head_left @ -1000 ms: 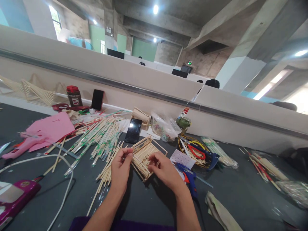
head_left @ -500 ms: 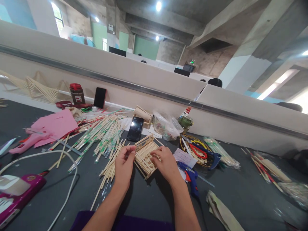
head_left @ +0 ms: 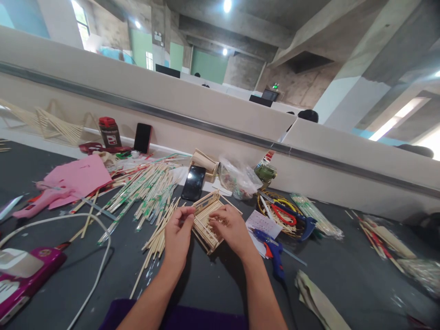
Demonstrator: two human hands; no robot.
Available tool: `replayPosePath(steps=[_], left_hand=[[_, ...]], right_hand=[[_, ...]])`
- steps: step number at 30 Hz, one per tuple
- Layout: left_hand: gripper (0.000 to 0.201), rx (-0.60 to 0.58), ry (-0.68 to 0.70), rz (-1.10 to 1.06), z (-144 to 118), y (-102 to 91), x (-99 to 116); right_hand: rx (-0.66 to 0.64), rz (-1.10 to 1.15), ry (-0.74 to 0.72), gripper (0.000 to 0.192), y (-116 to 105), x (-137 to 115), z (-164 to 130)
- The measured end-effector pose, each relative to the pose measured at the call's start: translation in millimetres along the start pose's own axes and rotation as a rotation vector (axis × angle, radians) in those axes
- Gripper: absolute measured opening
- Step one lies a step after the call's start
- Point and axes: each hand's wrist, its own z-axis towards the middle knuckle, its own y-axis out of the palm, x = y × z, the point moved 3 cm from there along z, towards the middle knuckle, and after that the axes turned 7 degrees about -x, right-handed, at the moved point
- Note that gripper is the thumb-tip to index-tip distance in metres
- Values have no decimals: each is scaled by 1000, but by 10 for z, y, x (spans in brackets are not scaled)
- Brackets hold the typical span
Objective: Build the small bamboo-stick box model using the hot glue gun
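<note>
Small frame model of thin pale sticks sits on the table between the two hands, set cornerwise, with raised railings around a slatted floor. Left hand at its left railing: thumb and forefinger nearly meeting, other fingers curled; cannot tell whether anything is pinched. Right hand arches over the floor from the right, half closed, fingertips bent down inside; any piece in its grip is hidden. Judgement: the rails look slight and likely to flex, so best steady the frame low at a corner, keep the right wrist off the near railing, and work with fingertips only, pressing lightly. Nearby: loose sticks to the left, a dark phone just behind, a blue glue gun to the right, its cord running toward the near edge. Surface: dark, matt table, scuffed, cluttered at both sides; wrapped sticks heaped left, purple power strip at far left. Room: pale partition behind, bare concrete ceiling, lamps lit.
</note>
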Motion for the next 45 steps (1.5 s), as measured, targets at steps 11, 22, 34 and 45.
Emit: replayPosePath(steps=[11,22,34,45], left_hand=[[20,7,7,-23,14,-11,-37],[31,66,-13,88,189,-206,-156],[18,-166,79,290,186,-102,-274],[16,-243,125,403,119,-24,-292]], right_hand=[[-18,-107,-53,12,90,-49,35],[110,139,195,17,-206,227,-282],[160,472,449,12,122,503,-351],[361,-35,322,19,-176,420,-413]])
